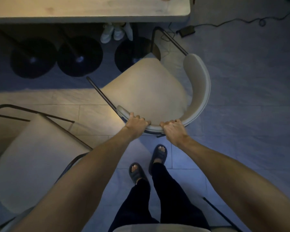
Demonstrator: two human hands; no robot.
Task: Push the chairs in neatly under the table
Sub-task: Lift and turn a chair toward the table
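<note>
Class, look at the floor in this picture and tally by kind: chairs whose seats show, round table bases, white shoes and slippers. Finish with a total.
Beige padded chairs with dark metal frames, seat showing: 2
Black round pedestal table bases: 3
White sneakers under the table: 2
Dark open-toed slippers, worn: 2
Total: 9

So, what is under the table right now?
Under the table stand three round black bases and a pair of white shoes. Its top covers whatever lies farther back.
</note>
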